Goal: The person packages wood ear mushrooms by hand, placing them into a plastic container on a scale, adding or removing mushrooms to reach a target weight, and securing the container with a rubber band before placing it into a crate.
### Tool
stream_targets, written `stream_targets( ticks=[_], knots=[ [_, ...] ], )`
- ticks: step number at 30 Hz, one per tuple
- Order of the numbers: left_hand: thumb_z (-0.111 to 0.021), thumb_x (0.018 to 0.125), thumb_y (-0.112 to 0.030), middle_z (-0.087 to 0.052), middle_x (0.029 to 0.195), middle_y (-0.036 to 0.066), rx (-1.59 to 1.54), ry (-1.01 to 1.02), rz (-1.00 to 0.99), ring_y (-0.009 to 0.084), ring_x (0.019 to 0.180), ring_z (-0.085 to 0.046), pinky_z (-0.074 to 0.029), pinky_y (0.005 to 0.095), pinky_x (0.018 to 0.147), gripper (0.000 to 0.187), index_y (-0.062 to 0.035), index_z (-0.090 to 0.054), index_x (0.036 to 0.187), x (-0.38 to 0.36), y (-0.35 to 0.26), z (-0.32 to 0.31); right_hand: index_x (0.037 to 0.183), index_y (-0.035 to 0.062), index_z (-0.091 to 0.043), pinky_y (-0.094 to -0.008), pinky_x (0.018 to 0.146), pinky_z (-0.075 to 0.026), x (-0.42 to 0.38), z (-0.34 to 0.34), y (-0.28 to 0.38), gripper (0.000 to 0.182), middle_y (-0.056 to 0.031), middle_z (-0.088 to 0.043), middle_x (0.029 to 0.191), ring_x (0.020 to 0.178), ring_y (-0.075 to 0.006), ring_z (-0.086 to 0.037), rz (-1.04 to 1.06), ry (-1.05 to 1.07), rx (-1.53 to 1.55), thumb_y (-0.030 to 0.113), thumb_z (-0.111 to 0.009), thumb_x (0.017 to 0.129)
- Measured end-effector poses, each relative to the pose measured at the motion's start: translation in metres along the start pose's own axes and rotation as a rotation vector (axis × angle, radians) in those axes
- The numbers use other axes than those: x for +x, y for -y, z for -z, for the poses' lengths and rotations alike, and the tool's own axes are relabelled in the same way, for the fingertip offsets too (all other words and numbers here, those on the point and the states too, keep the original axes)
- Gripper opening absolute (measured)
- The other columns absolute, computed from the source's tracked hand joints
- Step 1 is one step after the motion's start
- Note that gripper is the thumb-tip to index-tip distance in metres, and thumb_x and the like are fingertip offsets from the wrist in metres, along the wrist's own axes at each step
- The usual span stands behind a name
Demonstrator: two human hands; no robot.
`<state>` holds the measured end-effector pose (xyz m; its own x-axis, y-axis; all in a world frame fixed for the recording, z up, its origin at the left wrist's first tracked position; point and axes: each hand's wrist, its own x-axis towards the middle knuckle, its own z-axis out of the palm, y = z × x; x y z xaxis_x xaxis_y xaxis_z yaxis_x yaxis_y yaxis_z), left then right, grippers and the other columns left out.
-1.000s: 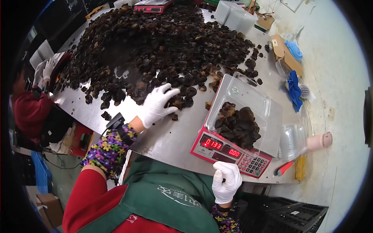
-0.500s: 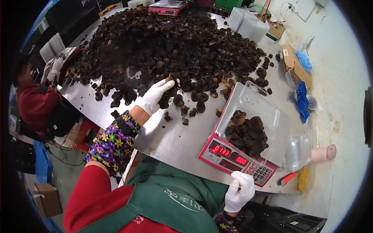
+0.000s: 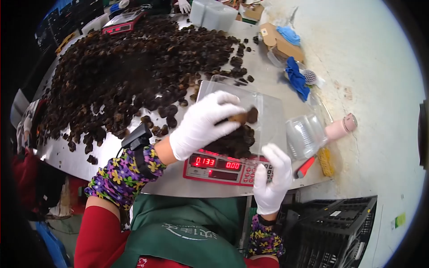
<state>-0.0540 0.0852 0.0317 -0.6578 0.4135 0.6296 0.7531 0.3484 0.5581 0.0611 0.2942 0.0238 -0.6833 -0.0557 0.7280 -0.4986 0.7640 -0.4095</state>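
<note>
My left hand [image 3: 205, 125], in a white glove, is over a clear plastic tray [image 3: 250, 99], its fingers closed around a brownish piece of wood ear mushroom [image 3: 239, 118]. Dark wood ear mushrooms [image 3: 234, 144] lie in the tray beneath it, partly hidden by the hand. Under the tray is a red digital scale [image 3: 210, 173] with lit figures reading 0.133 and 0.00. Beside the tray's near right corner, over the scale's keypad, my gloved right hand [image 3: 271, 181] has its thumb and fingers apart, holding nothing visible.
A large heap of wood ear mushrooms [image 3: 120, 76] spreads over the metal table [image 3: 165, 181]. To the right are stacked clear trays [image 3: 306, 134], a pink bottle [image 3: 341, 127], a red-handled tool [image 3: 305, 167] and a blue cloth [image 3: 296, 78]. Black crates [image 3: 330, 232] stand below.
My left hand has moved from the heap's edge to over the tray, carrying mushroom. My right hand has come up to the tray's corner and its fingers have spread. The view has shifted right.
</note>
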Motion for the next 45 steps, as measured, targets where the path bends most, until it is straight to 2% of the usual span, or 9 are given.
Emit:
stream_targets(
  ticks=[3, 7, 16, 24, 28, 30, 36, 41, 45],
  knots=[
    [-0.080, 0.080, -0.040, -0.053, 0.140, 0.016, 0.213, 0.332, -0.017, 0.0379, 0.129, -0.050, -0.041, 0.0483, 0.107, 0.069, -0.0175, -0.056, 0.140, -0.004, -0.001, -0.017, 0.140, 0.0050, -0.056, -0.0436, 0.102, -0.045, 0.011, -0.005, -0.008, 0.057, -0.0195, -0.056, 0.136, 0.121, -0.0370, -0.055, -0.071, 0.092, 0.014, 0.008, -0.070, 0.085],
    [-0.078, 0.079, -0.052, -0.049, 0.144, 0.019, 0.336, 0.254, -0.039, 0.0400, 0.135, -0.044, -0.036, 0.0508, 0.112, 0.080, -0.0153, -0.052, 0.145, -0.011, -0.004, -0.008, 0.145, 0.0045, -0.051, -0.0465, 0.108, -0.042, 0.007, -0.022, -0.027, 0.061, -0.0231, -0.053, 0.140, 0.127, -0.0391, -0.052, -0.133, 0.267, 0.047, 0.012, -0.070, 0.087],
    [-0.073, 0.092, -0.030, -0.055, 0.138, 0.013, -0.014, 0.053, 0.269, 0.0297, 0.133, -0.048, -0.038, 0.0406, 0.112, 0.048, -0.0096, -0.061, 0.134, -0.050, 0.010, 0.029, 0.143, 0.0041, -0.052, -0.0419, 0.106, -0.044, 0.004, -0.021, -0.034, 0.053, -0.0205, -0.058, 0.132, 0.124, -0.0372, -0.056, -0.239, 0.227, 0.064, 0.009, -0.067, 0.092],
    [-0.071, 0.092, -0.014, -0.062, 0.127, 0.010, -0.081, -0.088, 0.384, 0.0261, 0.121, -0.055, -0.043, 0.0368, 0.105, 0.032, -0.0088, -0.068, 0.123, -0.075, 0.016, 0.036, 0.136, 0.0029, -0.058, -0.0298, 0.080, -0.053, -0.001, -0.024, -0.043, 0.043, -0.0111, -0.064, 0.112, 0.091, -0.0171, -0.062, -0.514, 0.145, 0.296, 0.005, -0.066, 0.094],
    [-0.063, 0.094, -0.007, -0.062, 0.128, 0.009, -0.066, -0.091, 0.388, 0.0207, 0.121, -0.057, -0.042, 0.0335, 0.106, 0.030, -0.0031, -0.066, 0.124, -0.076, 0.010, 0.046, 0.134, 0.0037, -0.061, -0.0301, 0.084, -0.052, 0.014, -0.017, -0.029, 0.043, -0.0095, -0.066, 0.113, 0.099, -0.0190, -0.065, -0.446, 0.022, 0.250, 0.002, -0.068, 0.091],
    [-0.062, 0.098, -0.009, -0.062, 0.130, 0.008, -0.472, -0.186, 0.720, 0.0177, 0.119, -0.057, -0.043, 0.0318, 0.105, 0.034, -0.0025, -0.061, 0.131, -0.072, -0.010, 0.047, 0.132, 0.0026, -0.062, -0.0318, 0.090, -0.051, 0.022, -0.015, -0.018, 0.043, -0.0100, -0.066, 0.118, 0.102, -0.0214, -0.065, -0.294, -0.012, 0.296, 0.001, -0.069, 0.090],
    [-0.062, 0.102, -0.031, -0.052, 0.141, 0.009, -1.226, 0.004, 0.710, 0.0166, 0.122, -0.055, -0.047, 0.0314, 0.104, 0.067, -0.0088, -0.031, 0.157, -0.056, -0.055, 0.019, 0.135, 0.0035, -0.061, -0.0424, 0.104, -0.042, 0.038, -0.051, 0.043, 0.059, -0.0144, -0.058, 0.131, 0.120, -0.0334, -0.054, 0.144, 0.270, 0.224, 0.013, -0.079, 0.079],
    [-0.056, 0.102, -0.009, -0.068, 0.101, 0.006, -1.293, -0.158, 0.913, 0.0115, 0.088, -0.063, -0.054, 0.0267, 0.077, 0.028, -0.0051, -0.061, 0.129, -0.069, -0.030, 0.051, 0.129, -0.0001, -0.062, -0.0399, 0.104, -0.046, 0.040, -0.024, 0.011, 0.044, -0.0148, -0.063, 0.126, 0.118, -0.0293, -0.060, -0.037, 0.162, 0.415, 0.012, -0.071, 0.088],
    [-0.061, 0.098, -0.012, -0.066, 0.095, 0.001, -0.975, -0.354, 1.081, 0.0091, 0.081, -0.059, -0.051, 0.0261, 0.072, 0.026, -0.0086, -0.065, 0.123, -0.090, -0.014, 0.065, 0.134, -0.0018, -0.058, -0.0380, 0.105, -0.046, 0.045, -0.005, -0.040, 0.037, -0.0147, -0.060, 0.132, 0.123, -0.0292, -0.058, -0.394, 0.070, 0.441, 0.014, -0.058, 0.100]
  ],
)
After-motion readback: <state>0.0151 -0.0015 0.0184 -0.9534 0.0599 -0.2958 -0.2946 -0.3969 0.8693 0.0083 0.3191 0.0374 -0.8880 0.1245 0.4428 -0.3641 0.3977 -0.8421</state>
